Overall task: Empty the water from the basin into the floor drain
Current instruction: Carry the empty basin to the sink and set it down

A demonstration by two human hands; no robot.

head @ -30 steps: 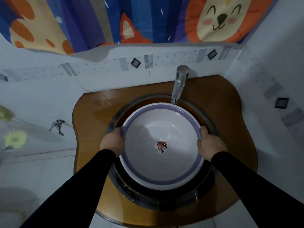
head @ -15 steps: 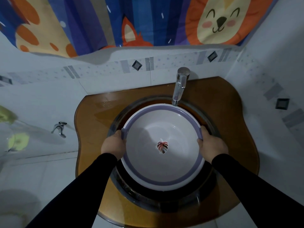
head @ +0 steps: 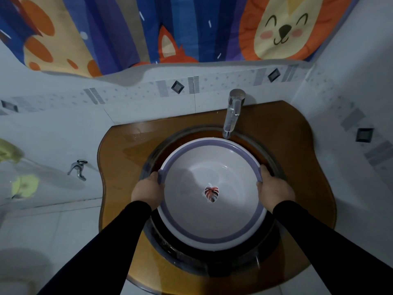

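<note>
Your basin (head: pixel 212 222): smooth white plastic, matt purple rim, leaf sticker inside. Counter (head: pixel 297 158) around it: glossy amber glass (reflections show). Tap (head: pixel 232 112): polished chrome metal. Wall tiles (head: pixel 63 128): glazed ceramic. Curtain (head: pixel 119 28): printed sheet, slight sheen. Your sleeves (head: pixel 331 243): matt black cloth.

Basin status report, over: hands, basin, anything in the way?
Left hand and right hand each grip the basin rim. Basin level in the sink. Faucet overhangs the far rim.

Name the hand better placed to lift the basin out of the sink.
Neither alone: left hand and right hand each grip opposite sides of the basin rim. Holding water, it probably needs both.
</note>
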